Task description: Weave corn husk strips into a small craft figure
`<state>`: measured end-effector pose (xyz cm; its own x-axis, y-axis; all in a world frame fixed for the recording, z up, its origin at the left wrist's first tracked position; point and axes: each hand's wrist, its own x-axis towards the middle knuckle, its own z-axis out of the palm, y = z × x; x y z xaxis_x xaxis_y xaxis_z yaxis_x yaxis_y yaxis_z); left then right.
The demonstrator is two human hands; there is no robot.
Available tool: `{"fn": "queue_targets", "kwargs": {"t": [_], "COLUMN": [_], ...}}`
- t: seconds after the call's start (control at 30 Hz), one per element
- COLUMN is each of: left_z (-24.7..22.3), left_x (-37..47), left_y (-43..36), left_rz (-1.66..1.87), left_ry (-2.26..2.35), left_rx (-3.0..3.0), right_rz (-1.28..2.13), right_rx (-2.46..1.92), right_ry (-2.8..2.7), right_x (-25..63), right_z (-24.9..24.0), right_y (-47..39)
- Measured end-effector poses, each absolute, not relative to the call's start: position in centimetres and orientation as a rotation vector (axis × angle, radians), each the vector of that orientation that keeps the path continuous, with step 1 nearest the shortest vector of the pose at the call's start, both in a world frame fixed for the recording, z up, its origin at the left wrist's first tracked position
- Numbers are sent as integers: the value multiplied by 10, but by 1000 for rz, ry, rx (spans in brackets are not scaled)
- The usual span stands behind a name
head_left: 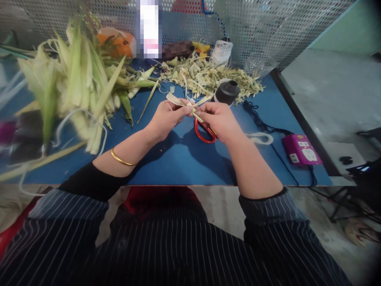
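Between my two hands is a pale corn husk strip (174,99), held above the middle of the blue table. My left hand (169,117) pinches it, and one wide end sticks out up and to the left past the fingers. From the right side, my right hand (219,120) closes its fingers on the same husk, close to the left fingertips. Scissors with red handles (205,137) lie just under the right hand, their blades mostly hidden. A black thread cone (227,92) is right behind that hand. The exact fold of the husk between the fingers is hard to make out.
A heap of long green husks (80,83) covers the table's left side. Shredded husk scraps (205,75) pile up at the back. Toward the right edge sit a purple power socket box (302,149) with black cords and a white loop (262,138). A perforated metal screen (253,28) stands behind.
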<state>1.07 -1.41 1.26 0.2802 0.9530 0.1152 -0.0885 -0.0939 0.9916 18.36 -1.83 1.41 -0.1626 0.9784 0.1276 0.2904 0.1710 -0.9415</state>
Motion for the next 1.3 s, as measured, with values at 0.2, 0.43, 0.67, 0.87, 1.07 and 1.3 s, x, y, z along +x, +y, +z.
{"fn": "queue_targets", "kwargs": {"t": [0.2,0.43,0.67,0.87,1.07,1.3], "left_z": [11,3,4,5,3,18], "left_x": [12,14,18,12,14,11], "left_y": [-10,-9,-14,-14,-19,-25], "left_rz": [1189,1168,1229,1106,844,829], "left_ry": [946,934,1032,1063,834,689], "left_rx": [1306,1373,1420,1650,1689,1652], "right_rz": [519,798,944,796,611,820], "right_rx": [-1004,-1076,-1139,-1051,-1042,-1244], "right_ry": [-1797,-1823,-1787,-1868,-1864,-1633], "right_x": [180,171,170,171,182,190], "right_z": [22,17,22,25,25,15], "right_y": [-29,-32,-35,-39,-24,-9]}}
